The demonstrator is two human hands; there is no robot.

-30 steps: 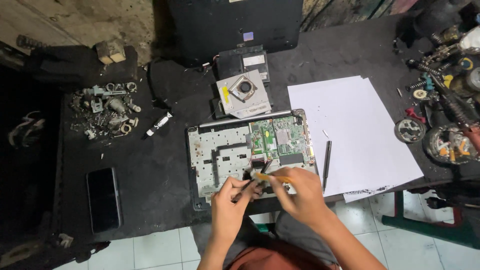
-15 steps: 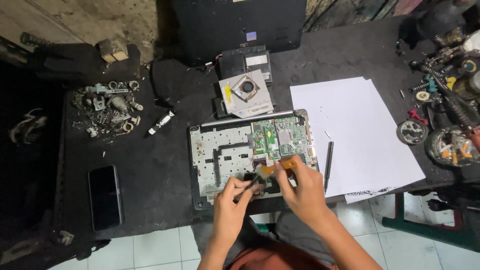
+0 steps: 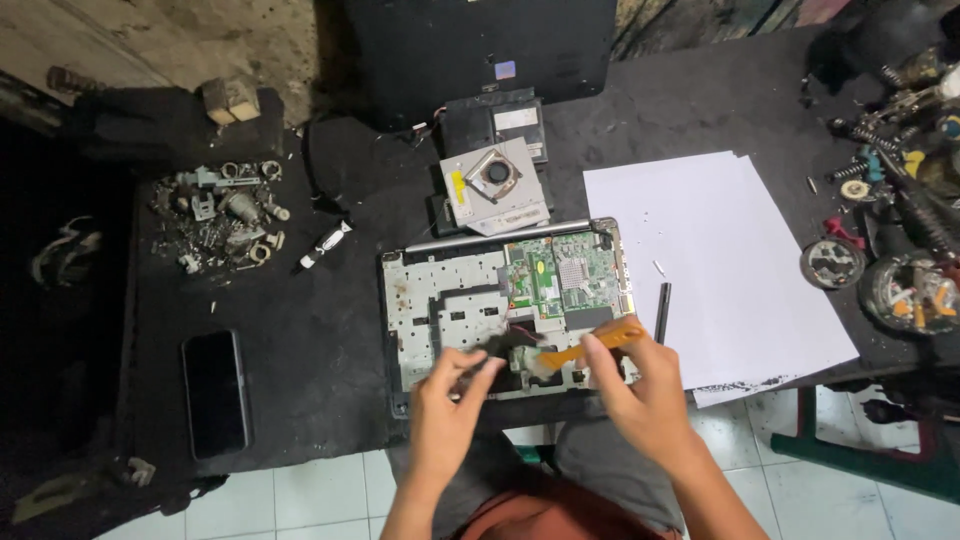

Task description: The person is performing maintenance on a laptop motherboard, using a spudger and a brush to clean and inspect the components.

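Since a moment earlier, the right hand (image 3: pixel 640 395) fingers, clamped on the orange brush (image 3: pixel 590 345), swept rightward over the opened laptop (image 3: pixel 440 300), while the left hand (image 3: pixel 450 400) fingers stayed pinched beside it.

A dark-screened phone (image 3: pixel 215 393) lies left; a white label (image 3: pixel 518 119) tops the black part (image 3: pixel 495 122).

both my forearms come up from the bottom edge and go a little toward each other. my left hand (image 3: pixel 447 408) is bent at the knuckles, the fingers (image 3: pixel 470 368) curled forward and close together, the thumb under them. my right hand (image 3: pixel 640 392) is turned with its back up, the fingers pressed together in a pinch, wrist slightly bent. the two hands are near but apart.
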